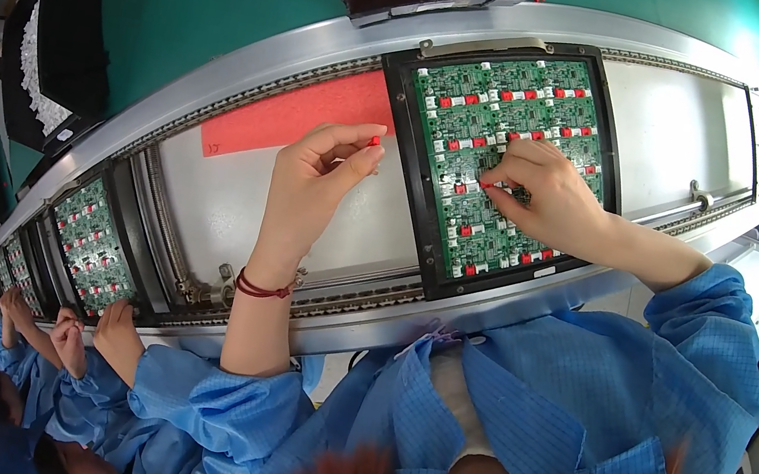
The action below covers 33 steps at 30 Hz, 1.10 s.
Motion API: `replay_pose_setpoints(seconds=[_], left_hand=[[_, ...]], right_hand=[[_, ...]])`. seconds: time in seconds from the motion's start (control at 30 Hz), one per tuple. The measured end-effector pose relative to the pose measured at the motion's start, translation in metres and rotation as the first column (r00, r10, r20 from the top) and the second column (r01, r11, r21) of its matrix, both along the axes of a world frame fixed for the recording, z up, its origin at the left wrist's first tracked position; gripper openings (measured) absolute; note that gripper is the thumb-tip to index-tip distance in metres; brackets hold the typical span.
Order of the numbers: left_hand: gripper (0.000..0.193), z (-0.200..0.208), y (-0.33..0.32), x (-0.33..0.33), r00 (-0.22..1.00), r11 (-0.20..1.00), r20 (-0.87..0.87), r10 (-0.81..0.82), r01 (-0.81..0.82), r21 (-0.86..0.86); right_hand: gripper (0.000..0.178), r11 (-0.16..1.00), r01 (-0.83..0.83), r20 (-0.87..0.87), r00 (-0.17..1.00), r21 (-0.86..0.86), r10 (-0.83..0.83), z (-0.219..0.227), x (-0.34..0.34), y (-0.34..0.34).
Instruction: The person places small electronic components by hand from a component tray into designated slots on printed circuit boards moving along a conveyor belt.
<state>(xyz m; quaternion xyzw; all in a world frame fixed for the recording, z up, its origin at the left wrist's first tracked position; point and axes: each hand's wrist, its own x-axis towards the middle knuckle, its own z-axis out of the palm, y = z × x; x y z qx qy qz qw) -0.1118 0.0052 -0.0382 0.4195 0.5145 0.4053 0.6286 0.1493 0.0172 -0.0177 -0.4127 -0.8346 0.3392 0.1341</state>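
Observation:
In front of me lies a green circuit board panel (pixel 530 73) in a black frame (pixel 410 177), set with several rows of small white and red connectors. My right hand (pixel 554 199) is over the panel's middle, thumb and forefinger pinching a small red connector (pixel 485 186) down at the board; whether it is seated there I cannot tell. To the left of the frame, my left hand (pixel 310 169) is raised above the conveyor. A second small red connector (pixel 375 142) shows between its thumb and forefinger.
Beyond the metal rail, a black bin (pixel 436 0) holds many red connectors. Another black bin (pixel 84 12) at the left holds white parts (pixel 36 80). A red sheet (pixel 294 115) lies on the conveyor. Co-workers' hands (pixel 119 333) are near another framed panel (pixel 95 238) down the line.

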Motion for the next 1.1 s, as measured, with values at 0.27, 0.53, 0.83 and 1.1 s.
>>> replay_pose_setpoints(seconds=[0.27,0.53,0.83,1.1], left_hand=[[0.013,0.003,-0.003,0.013,0.996,1.0,-0.091,-0.026,0.027,0.009],[0.012,0.007,-0.04,0.089,0.822,0.86,-0.564,-0.08,0.343,0.378],[0.009,0.001,-0.045,0.11,0.752,0.844,-0.659,-0.034,0.375,0.384],[0.008,0.002,-0.042,0.103,0.71,0.758,-0.696,-0.106,0.511,0.406]], right_hand=[[0.019,0.97,-0.147,0.069,0.988,0.194,0.135,0.014,0.005,0.01],[0.01,0.801,-0.083,-0.007,0.994,0.593,0.108,0.04,-0.062,0.132],[0.019,0.823,0.006,0.437,0.845,0.569,-0.308,0.016,-0.104,0.187],[0.021,0.913,0.077,0.381,0.892,0.402,-0.243,0.008,-0.098,0.211]])
